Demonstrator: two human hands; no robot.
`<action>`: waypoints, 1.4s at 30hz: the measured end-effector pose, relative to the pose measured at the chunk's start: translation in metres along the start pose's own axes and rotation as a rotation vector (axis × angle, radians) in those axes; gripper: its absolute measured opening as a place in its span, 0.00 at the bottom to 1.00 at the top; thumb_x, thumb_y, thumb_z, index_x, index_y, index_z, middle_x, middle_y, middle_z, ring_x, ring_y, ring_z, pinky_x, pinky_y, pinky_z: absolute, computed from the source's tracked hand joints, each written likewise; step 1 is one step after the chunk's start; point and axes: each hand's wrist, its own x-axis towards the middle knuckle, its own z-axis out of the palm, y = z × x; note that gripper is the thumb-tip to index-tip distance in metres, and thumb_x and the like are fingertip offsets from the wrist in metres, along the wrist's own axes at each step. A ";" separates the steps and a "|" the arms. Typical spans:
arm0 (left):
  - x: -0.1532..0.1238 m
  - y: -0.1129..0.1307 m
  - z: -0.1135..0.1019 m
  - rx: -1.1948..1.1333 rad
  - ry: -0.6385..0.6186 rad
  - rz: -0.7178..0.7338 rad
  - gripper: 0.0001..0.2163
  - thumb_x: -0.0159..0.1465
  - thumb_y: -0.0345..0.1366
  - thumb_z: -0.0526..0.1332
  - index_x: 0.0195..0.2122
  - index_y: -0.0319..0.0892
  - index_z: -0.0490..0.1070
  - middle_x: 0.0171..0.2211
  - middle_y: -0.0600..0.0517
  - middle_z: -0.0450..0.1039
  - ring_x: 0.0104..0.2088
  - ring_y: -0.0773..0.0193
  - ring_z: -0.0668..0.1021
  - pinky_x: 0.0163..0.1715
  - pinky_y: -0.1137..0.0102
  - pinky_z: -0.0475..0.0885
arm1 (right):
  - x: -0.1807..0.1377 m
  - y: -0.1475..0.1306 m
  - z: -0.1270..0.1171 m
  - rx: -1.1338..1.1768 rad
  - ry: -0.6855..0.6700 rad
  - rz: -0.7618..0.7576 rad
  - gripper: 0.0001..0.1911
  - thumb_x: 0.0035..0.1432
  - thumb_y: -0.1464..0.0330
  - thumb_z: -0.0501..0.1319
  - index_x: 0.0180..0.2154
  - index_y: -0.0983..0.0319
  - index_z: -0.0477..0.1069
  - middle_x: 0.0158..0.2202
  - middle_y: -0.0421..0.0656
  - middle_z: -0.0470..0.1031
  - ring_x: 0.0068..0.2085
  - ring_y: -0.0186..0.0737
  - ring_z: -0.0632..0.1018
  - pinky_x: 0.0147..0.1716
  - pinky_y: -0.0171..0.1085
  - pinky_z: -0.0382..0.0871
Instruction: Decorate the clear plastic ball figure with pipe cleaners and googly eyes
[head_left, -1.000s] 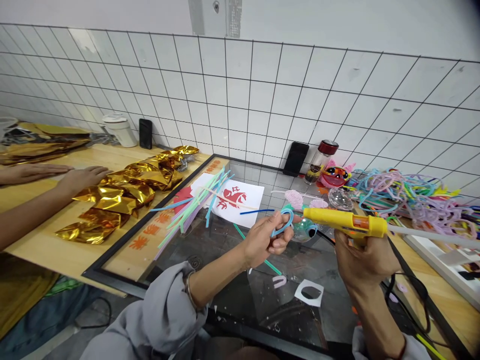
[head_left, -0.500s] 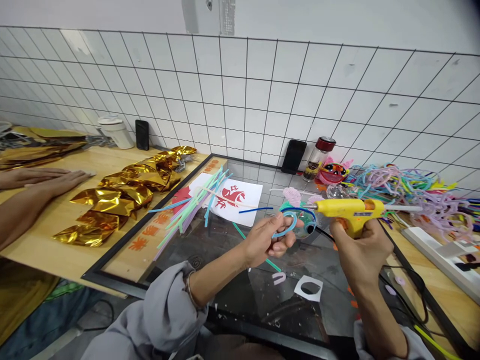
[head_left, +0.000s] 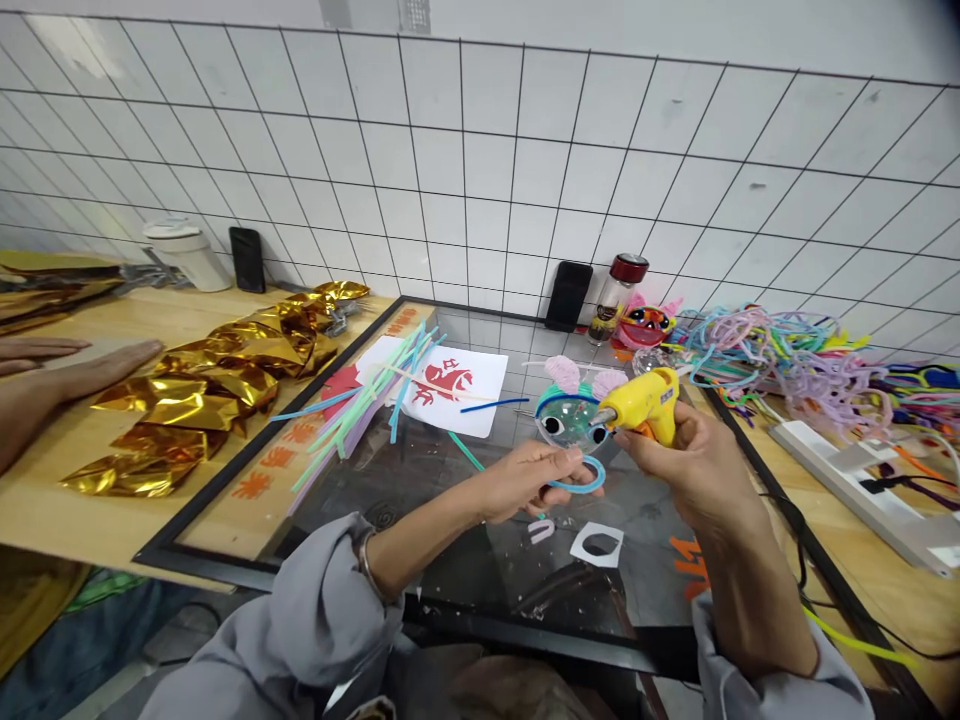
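Left hand (head_left: 536,478): forearm slants up from lower left, thumb uppermost, fingers closed on blue loop (head_left: 585,489), held over black-framed tabletop (head_left: 480,540). Right hand (head_left: 705,455): forearm rises steeply from lower right, fingers wrapped round the grip of yellow glue gun (head_left: 649,405). Nozzle points left, overlapping clear, eyed figure (head_left: 574,425); contact cannot be told. Red-capped jar (head_left: 615,295) by the wall: dark patch low down, contents or label unclear. White cup (head_left: 196,262): lidded, contents hidden.

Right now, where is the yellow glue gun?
The yellow glue gun is right of centre in the head view, held in the right hand's fingers, above and right of the light-blue loop.
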 end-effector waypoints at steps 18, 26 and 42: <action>-0.004 0.005 0.007 0.310 -0.124 -0.064 0.14 0.59 0.47 0.60 0.32 0.39 0.70 0.21 0.59 0.55 0.21 0.73 0.56 0.19 0.76 0.48 | -0.012 -0.031 0.002 -0.164 -0.354 0.154 0.12 0.34 0.69 0.65 0.26 0.63 0.66 0.20 0.33 0.65 0.21 0.27 0.63 0.20 0.29 0.56; -0.003 0.004 0.010 0.163 -0.163 -0.013 0.22 0.55 0.52 0.67 0.38 0.37 0.71 0.19 0.62 0.57 0.19 0.77 0.55 0.19 0.76 0.47 | -0.015 -0.035 0.001 -0.201 -0.515 0.206 0.10 0.36 0.70 0.62 0.26 0.62 0.64 0.18 0.35 0.69 0.21 0.28 0.67 0.21 0.29 0.57; 0.004 0.006 0.013 -0.186 0.103 0.183 0.24 0.46 0.49 0.75 0.33 0.36 0.73 0.21 0.57 0.69 0.16 0.82 0.57 0.16 0.77 0.47 | 0.001 -0.017 -0.006 -0.204 -0.206 0.076 0.14 0.33 0.65 0.66 0.25 0.62 0.66 0.20 0.33 0.64 0.22 0.28 0.61 0.21 0.31 0.54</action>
